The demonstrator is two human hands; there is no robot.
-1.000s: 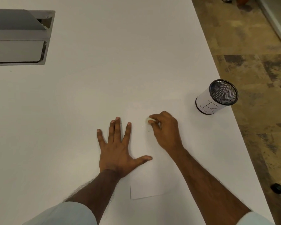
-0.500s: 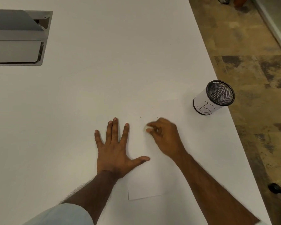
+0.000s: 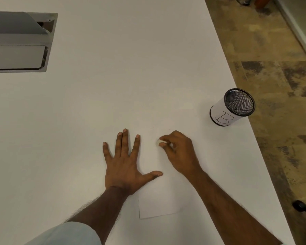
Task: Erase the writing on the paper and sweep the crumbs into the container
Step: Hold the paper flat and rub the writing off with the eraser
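Paper (image 3: 157,206): flat on table (image 3: 113,94) (landmark).
Left hand (image 3: 124,167): splayed flat, pressing paper's left edge.
Right hand (image 3: 180,152): pinching eraser (image 3: 160,142) on paper.
Container (image 3: 231,106): right of paper, apart.

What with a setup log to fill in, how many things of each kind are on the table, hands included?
Paper: 1
Eraser: 1
Container: 1
Hatch: 1
Hands: 2 (left hand, right hand)
Total: 6
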